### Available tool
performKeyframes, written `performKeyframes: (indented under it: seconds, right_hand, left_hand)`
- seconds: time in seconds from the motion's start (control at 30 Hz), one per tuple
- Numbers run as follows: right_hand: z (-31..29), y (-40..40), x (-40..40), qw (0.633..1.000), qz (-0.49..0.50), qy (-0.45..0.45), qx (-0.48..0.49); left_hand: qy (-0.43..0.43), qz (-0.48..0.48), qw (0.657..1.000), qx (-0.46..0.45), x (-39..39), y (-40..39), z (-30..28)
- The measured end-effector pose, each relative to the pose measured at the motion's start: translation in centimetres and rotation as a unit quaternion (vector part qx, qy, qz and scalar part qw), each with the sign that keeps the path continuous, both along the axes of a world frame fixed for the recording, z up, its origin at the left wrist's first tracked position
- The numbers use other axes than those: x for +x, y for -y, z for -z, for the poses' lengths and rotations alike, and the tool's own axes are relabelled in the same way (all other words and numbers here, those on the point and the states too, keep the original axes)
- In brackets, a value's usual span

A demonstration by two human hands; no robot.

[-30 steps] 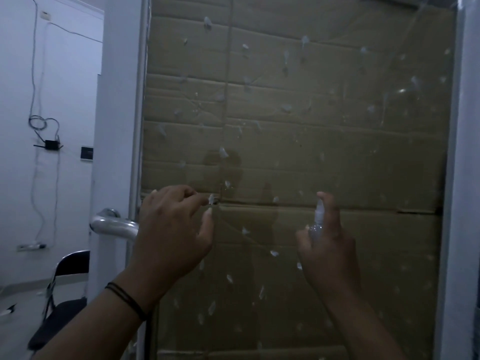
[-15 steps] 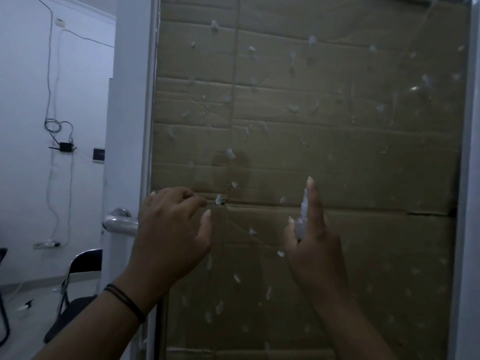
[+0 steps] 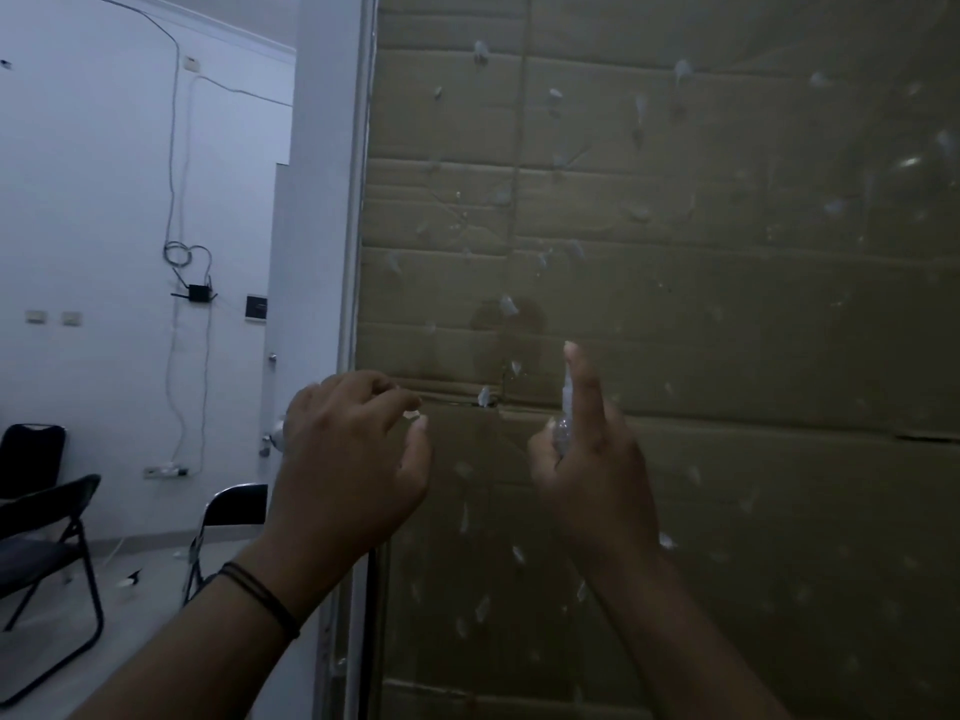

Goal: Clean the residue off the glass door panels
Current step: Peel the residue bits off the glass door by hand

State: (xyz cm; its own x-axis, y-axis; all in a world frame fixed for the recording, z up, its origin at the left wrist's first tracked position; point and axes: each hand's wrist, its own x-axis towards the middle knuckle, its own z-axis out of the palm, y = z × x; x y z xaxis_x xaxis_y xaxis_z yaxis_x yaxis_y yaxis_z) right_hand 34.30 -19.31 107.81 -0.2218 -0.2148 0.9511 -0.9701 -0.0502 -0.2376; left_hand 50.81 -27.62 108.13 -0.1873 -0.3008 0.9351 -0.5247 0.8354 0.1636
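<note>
We face the glass panel (image 3: 727, 314), backed by cardboard (image 3: 779, 511) and flecked all over with pale residue (image 3: 508, 305). Our left hand (image 3: 348, 459) hovers near the panel's left edge, fingers curled, pinching a small pale scrap (image 3: 412, 414). Our right hand (image 3: 592, 470) grips a small clear spray bottle (image 3: 565, 413), index finger raised along its top.

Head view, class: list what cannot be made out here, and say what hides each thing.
- Spray bottle: body hidden inside the right hand.
- Left hand fingers: whether they pinch a scrap of residue is too small to tell.
- Glass panel: bottom and right cut off by frame edges.
</note>
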Motion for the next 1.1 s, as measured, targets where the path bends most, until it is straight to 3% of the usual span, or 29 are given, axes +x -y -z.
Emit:
performKeyframes:
  seconds: [1.1]
  right_hand:
    - [2.7,1.3,1.8,0.996,-0.068,0.012,0.054]
  left_hand:
    - [0.007,-0.03,0.999,0.034,1.9,0.8,0.9]
